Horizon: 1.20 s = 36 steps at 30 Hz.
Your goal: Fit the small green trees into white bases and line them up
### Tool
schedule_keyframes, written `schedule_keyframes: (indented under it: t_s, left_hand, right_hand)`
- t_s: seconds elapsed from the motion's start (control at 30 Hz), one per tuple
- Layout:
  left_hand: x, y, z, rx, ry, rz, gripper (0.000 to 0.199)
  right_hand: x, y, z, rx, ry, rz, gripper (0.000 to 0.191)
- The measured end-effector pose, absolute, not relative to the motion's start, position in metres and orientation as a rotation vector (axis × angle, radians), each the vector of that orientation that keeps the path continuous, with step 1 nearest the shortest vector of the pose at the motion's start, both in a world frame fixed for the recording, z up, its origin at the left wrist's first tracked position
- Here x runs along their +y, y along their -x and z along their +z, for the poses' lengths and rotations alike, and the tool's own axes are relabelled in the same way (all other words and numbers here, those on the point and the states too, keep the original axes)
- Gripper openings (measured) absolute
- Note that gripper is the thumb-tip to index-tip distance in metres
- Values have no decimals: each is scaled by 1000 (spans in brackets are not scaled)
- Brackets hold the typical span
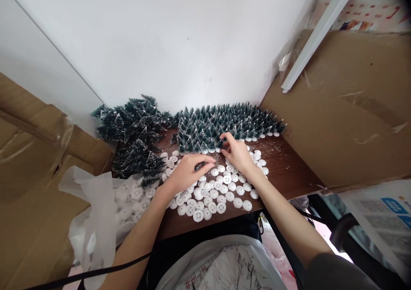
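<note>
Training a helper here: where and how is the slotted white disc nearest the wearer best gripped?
Probably pinch the slotted white disc by its rim, coming from the wearer's side: it lies roughly flat, bare tabletop in front, other discs crowding behind.

A white wall [192,46] fills the upper middle of the frame, evenly lit, with a dark diagonal seam [53,39] at upper left. Brown cardboard [35,204] stands along the left edge, and a large cardboard panel [349,110] at right. The dark brown desk [292,166] spans the centre; a white strip [321,37] slants at upper right.
</note>
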<state>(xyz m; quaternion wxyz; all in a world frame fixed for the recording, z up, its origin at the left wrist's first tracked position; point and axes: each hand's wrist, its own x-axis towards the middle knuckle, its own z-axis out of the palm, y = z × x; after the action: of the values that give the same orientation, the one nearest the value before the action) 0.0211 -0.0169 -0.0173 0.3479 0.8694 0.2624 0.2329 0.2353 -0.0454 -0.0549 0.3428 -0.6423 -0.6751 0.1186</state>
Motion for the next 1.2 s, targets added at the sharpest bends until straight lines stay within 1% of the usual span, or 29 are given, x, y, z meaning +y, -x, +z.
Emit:
schedule_keyframes:
  t_s: [0.13, 0.43, 1.2]
  left_hand:
    - [-17, -22, -17, 666, -2271, 608, 20]
    - [-18, -22, -16, 676, -2262, 595, 21]
    - [-18, -22, -18, 669, -2277, 566, 21]
  right_hand:
    - [-42, -233, -55, -1719, 1676, 355, 42]
    - [-38, -227, -52, -1630, 1724, 307, 34]
    - [-41, -227, -46, -1814, 1720, 313, 31]
